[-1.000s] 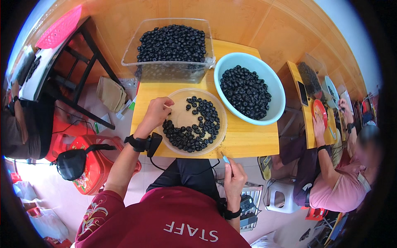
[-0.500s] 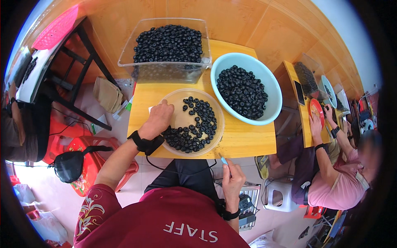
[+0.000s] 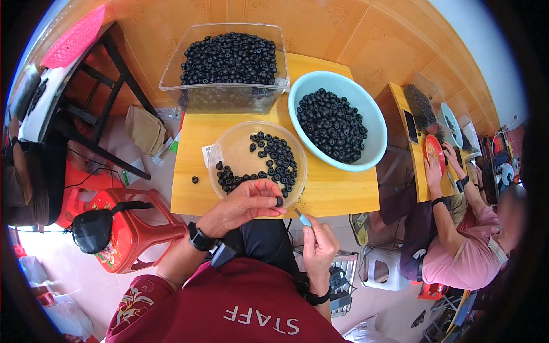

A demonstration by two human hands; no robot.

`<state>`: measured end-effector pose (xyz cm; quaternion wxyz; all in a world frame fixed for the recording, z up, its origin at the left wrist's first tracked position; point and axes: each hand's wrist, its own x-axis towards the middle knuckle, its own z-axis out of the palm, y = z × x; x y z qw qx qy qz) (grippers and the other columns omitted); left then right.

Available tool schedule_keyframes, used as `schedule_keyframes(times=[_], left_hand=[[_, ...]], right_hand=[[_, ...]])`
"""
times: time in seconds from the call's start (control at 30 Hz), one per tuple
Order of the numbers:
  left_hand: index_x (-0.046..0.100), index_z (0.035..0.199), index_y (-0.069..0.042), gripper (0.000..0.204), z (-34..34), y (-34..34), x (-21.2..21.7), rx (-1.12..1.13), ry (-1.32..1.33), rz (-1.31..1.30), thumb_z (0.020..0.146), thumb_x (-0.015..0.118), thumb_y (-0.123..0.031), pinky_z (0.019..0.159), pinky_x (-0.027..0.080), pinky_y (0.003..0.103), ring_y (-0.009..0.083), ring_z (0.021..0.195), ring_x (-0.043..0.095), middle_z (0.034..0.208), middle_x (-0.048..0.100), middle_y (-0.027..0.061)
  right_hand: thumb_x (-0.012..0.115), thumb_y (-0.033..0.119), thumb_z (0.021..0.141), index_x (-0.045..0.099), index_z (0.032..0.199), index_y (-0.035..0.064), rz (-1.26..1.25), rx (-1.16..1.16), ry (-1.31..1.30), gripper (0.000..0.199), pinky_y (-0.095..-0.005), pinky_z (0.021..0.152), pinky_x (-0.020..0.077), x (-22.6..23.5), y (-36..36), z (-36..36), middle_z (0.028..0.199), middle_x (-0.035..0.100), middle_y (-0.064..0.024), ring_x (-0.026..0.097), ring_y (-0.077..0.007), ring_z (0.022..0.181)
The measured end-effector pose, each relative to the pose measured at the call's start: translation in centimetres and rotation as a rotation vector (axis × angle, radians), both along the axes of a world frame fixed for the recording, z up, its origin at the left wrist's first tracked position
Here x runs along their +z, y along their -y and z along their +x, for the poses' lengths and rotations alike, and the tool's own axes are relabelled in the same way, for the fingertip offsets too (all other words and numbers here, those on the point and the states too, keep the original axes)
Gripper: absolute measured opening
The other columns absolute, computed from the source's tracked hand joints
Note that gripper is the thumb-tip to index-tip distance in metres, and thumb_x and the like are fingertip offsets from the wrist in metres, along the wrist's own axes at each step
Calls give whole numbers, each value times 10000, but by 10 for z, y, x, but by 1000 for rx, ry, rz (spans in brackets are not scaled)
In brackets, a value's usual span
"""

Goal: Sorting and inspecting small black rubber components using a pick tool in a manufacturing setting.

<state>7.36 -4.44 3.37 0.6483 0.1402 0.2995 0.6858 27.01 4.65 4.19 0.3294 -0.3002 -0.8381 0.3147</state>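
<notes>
Between the thumb and fingers of my left hand (image 3: 246, 203) is one small black ring-like part (image 3: 279, 201), above the near edge of the table. My right hand (image 3: 320, 246) is closed round the light-blue handle of a small knife (image 3: 304, 218), whose short blade points toward that part. Just beyond my left hand lies a shallow round translucent tray (image 3: 231, 150) with many such black parts along its right and near sides. My left hand hides some of them. A single loose black part (image 3: 195, 179) rests on the wooden table (image 3: 343, 191), left of the tray.
A clear plastic bin (image 3: 223, 102) heaped with black parts stands at the back. Right of the tray sits a light-blue basin (image 3: 374, 123), also holding many. Fine dark scraps (image 3: 306, 201) lie near the table edge. A co-worker (image 3: 469, 251) sits at another table on the right.
My left hand has left the tray's left side and come nearer to the knife, now pinching a black part. A loose part now shows on the table. My right hand has barely moved.
</notes>
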Motion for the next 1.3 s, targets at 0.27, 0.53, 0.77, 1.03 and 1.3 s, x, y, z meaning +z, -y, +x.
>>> schedule_keyframes(times=[0.27, 0.53, 0.77, 1.03, 1.3], left_hand=[[586, 1038, -19, 185, 22, -3, -12, 64, 190, 57, 858, 625, -18, 753, 557, 249, 167, 840, 669, 931, 644, 61], [582, 1034, -18, 172, 27, -3, -10, 37, 190, 47, 866, 618, -27, 754, 554, 247, 158, 824, 667, 924, 638, 53], [567, 1026, -35, 169, 29, -4, -11, 22, 221, 62, 868, 625, -45, 754, 554, 244, 157, 826, 668, 911, 629, 46], [579, 993, -38, 141, 32, -5, -11, 19, 217, 46, 863, 633, -48, 742, 550, 254, 163, 805, 667, 869, 638, 50], [573, 966, -41, 137, 39, -1, -3, -31, 239, 105, 852, 647, -51, 711, 539, 251, 150, 763, 648, 889, 639, 63]], right_hand=[[680, 86, 803, 659, 990, 28, 72, 105, -20, 197, -349, 488, 399, 11, 7, -4, 647, 535, -99, 518, -241, 528], [684, 81, 796, 657, 993, 25, 94, 87, -20, 207, -353, 497, 408, 8, 7, -2, 655, 531, -103, 529, -254, 542], [685, 81, 796, 658, 1003, 24, 92, 74, -31, 216, -348, 494, 407, 7, 6, -1, 655, 528, -103, 525, -249, 539], [685, 97, 801, 659, 1018, 30, 109, 85, -42, 229, -358, 491, 398, 4, 1, 1, 649, 522, -106, 514, -253, 536], [639, 80, 834, 661, 1011, 27, 155, -60, 90, 186, -381, 508, 406, -27, -17, 7, 638, 514, -131, 518, -292, 548]])
